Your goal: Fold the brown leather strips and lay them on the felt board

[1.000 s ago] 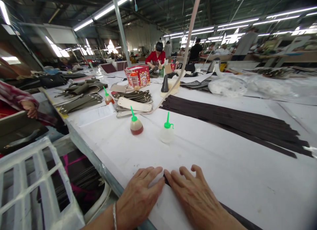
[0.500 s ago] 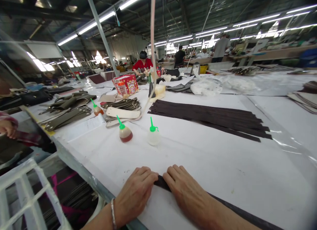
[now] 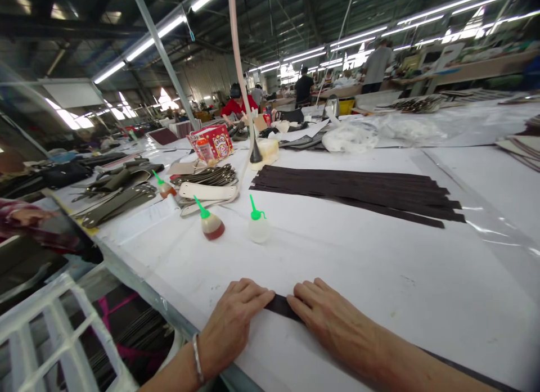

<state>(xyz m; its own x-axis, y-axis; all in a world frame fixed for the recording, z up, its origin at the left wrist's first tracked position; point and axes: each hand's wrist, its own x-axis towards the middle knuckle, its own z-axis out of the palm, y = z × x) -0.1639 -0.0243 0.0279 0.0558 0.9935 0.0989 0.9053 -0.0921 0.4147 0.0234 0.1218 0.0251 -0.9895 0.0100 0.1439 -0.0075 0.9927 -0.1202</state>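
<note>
A long dark strip (image 3: 283,306) lies across the near part of the white-covered table (image 3: 337,257). My left hand (image 3: 236,316) is closed on its left end, thumb and fingers pinching the edge. A short way to the right, my right hand (image 3: 327,307) grips the same strip with bent fingers. Between the hands a short length of strip shows; farther right it passes under my right forearm and comes out at the lower right. A pile of similar dark strips (image 3: 354,192) lies beyond the hands.
Two squeeze bottles with green nozzles, one amber (image 3: 212,226) and one clear (image 3: 259,229), stand ahead of my hands. Farther left are stacked straps (image 3: 206,181) and a red patterned box (image 3: 213,143). A white plastic rack (image 3: 63,336) is at lower left, near another person's hand (image 3: 31,216).
My right hand has slid slightly right along the strip, widening the gap between my hands. My left hand keeps its hold. The camera view has shifted a little.
</note>
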